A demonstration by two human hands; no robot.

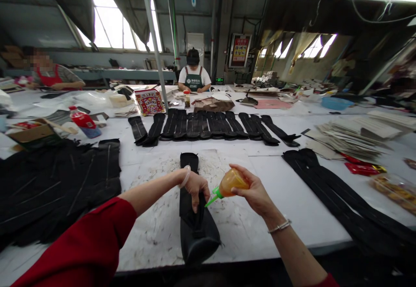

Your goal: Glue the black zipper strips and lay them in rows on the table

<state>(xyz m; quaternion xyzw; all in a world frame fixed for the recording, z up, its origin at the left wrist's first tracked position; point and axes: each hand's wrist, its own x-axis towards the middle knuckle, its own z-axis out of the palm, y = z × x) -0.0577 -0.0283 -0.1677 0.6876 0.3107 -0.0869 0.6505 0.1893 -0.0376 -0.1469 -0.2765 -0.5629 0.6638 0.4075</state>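
A black boot upper [199, 235] lies lengthwise on the white table in front of me, its rounded foot end towards me. My left hand [196, 187] is closed on the upper near its middle, fingers pressed at the edge of an opening. In my right hand [255, 190] is a squeeze bottle [231, 184] of amber liquid, tilted down to the left. Its green nozzle [212, 199] points at the opening beside my left fingers; whether the tip touches the material I cannot tell.
A row of black uppers [201, 124] lies across the table ahead. More black pieces are piled at left [58, 183] and right [325, 187]. A red-labelled bottle [84, 122], stacked sheets [354, 137] and a plastic food box [394, 189] stand around. A co-worker [194, 76] sits opposite.
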